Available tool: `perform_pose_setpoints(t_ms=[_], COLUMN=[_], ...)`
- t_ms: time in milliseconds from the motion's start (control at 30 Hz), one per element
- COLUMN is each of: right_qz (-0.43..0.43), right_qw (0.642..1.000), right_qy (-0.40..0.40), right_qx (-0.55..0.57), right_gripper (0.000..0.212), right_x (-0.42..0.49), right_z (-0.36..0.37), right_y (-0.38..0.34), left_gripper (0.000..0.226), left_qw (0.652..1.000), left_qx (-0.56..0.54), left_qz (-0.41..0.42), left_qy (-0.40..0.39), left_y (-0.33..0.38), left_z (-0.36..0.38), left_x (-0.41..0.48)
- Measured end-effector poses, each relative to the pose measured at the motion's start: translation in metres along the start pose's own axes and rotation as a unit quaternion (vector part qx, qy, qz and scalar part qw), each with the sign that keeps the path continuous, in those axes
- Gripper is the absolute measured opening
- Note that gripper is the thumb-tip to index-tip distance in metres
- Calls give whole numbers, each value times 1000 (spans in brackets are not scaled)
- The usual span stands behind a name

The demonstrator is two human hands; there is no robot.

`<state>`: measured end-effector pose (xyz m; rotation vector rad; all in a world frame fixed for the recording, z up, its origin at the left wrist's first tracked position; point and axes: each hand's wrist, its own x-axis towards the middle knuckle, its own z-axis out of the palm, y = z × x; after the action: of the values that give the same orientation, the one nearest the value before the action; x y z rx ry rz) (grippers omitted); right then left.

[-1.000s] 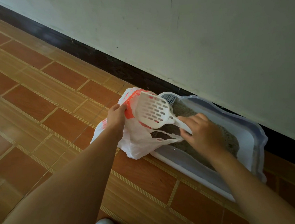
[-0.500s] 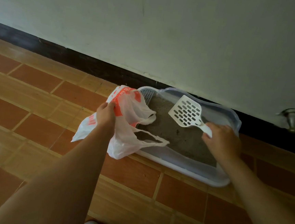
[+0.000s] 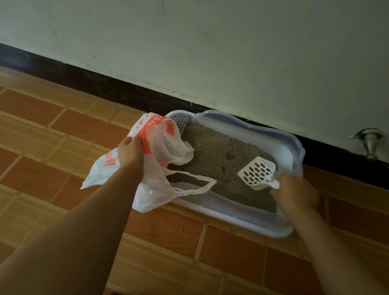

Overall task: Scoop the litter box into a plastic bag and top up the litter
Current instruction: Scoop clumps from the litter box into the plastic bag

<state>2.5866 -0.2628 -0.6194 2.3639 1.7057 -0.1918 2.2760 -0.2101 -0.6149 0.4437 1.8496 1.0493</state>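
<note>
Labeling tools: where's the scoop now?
Head view, right side: the scoop is over the litter at the right end of the litter box, handle gripped by the right hand.

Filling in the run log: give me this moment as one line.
left hand: holds plastic bag at left end of litter box | right hand: holds scoop over litter

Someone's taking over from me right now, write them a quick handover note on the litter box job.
Left hand grips the plastic bag at the left end of the litter box.
Right hand holds the scoop by its handle, head empty, at the right end of the litter.
Done: bag contents not visible.
Left: scoop clumps into the bag, then top up; no fresh litter in view.
</note>
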Motion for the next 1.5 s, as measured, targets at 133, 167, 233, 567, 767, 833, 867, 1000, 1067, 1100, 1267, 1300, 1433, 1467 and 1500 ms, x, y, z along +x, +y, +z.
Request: perform_pose_setpoints(t_ms=[133, 167, 233, 567, 767, 833, 867, 1000, 1067, 1100, 1267, 1300, 1433, 1467, 1500], right_qz=[-23, -26, -28, -8, -30, -33, -34, -46, -55, -60, -67, -65, -60, -60, -60], right_qw=[999, 998, 996, 985, 985, 985, 984, 981, 977, 975, 968, 967, 962, 960, 959], right_qy=[-45, -56, -74, -79, -49, -41, -40, -41, -36, -34, -37, -39, -39, -40, -40], right_qx=[12, 20, 47, 154, 161, 166, 167, 186, 201, 209, 239, 243, 262, 269, 275], right_gripper=[23, 24, 24, 16, 19, 20, 21, 22, 22, 22, 26, 26, 26, 26, 26], right_x=[8, 9, 12, 16, 18, 18, 18, 16, 14, 13, 13, 12, 11, 10, 9], right_z=[1, 2, 6, 19, 28, 32, 33, 34, 33, 32, 33, 33, 32, 32, 31], right_y=[-4, -5, -8, -22, -31, -31, -30, -26, -26, -27, -31, -31, -31, -31, -31], left_gripper=[39, 39, 39, 40, 38, 38, 38, 37, 38, 38, 40, 40, 39, 39, 39], left_qw=[1000, 1000, 1000, 1000, 1000, 1000, 1000, 1000, 1000, 1000, 1000, 1000, 1000, 1000, 1000], left_qx=[6, 5, 1, -9, -10, -12, -12, -12, -12, -12, -12, -11, -18, -20, -20], left_qz=[2, 0, -6, -18, -15, -17, -19, -22, -19, -18, -22, -21, -14, -14, -14], left_qy=[-1, -2, -2, 3, 5, 3, 2, 4, 4, 3, 5, 6, 8, 9, 10], left_y=[-2, -2, -3, -6, -6, -6, -7, -6, -5, -5, -5, -4, -4, -4, -3], left_z=[-1, -1, -1, -1, 0, 0, 1, 2, 1, 1, -3, -4, -8, -9, -10], left_x=[5, 6, 8, 17, 19, 19, 19, 17, 17, 17, 15, 15, 14, 14, 13])
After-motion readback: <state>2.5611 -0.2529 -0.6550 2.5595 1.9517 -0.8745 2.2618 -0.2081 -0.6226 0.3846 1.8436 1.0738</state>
